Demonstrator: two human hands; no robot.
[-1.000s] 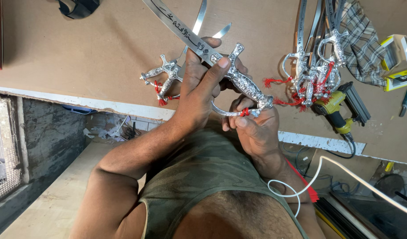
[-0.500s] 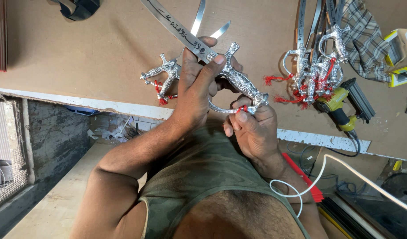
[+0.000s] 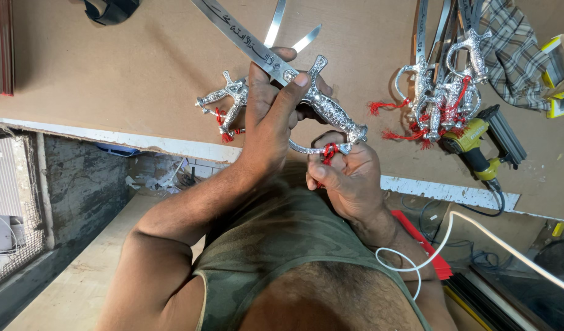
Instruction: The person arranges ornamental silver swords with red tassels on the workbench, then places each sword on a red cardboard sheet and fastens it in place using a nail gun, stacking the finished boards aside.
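Silver sword hilt [image 3: 328,110] within left hand [image 3: 266,125] grip

Single view only, from a head-worn camera looking steeply down past the wearer's chest. It faces the brown workbench [image 3: 128,79], whose near edge crosses mid-frame. Close range: the left hand [image 3: 266,116] and right hand [image 3: 349,178] sit central above that edge. Floor shows below the bench.
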